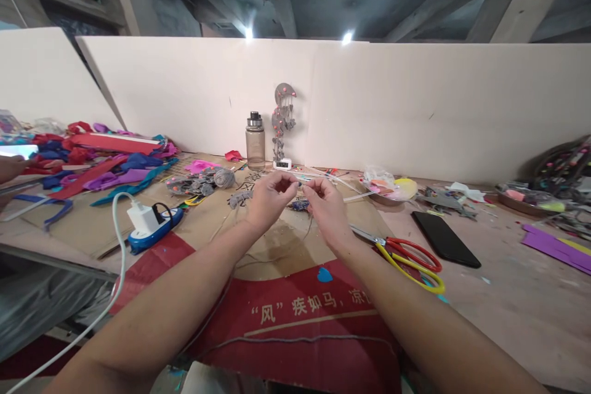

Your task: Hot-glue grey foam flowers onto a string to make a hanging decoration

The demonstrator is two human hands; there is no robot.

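Observation:
Over the middle of the cardboard, my left hand (272,198) and my right hand (325,204) meet fingertip to fingertip, both pinched closed. Between them is a tiny dark bit of grey yarn (308,226), whose loose strand hangs below the right fingers; the finer detail at the fingertips is too small to make out. Just behind and under the hands lies a small dark blue-grey bundle (300,205), partly covered. To the right of my right forearm rest scissors (410,258) with red and yellow handles.
A bottle (255,144) stands at the back beside a grey hanging ornament (284,117). Grey yarn balls (225,178) and a blue power strip (154,233) lie left. A black phone (444,239) and a bowl of scraps (390,192) lie right. Another person's hand (12,167) shows far left.

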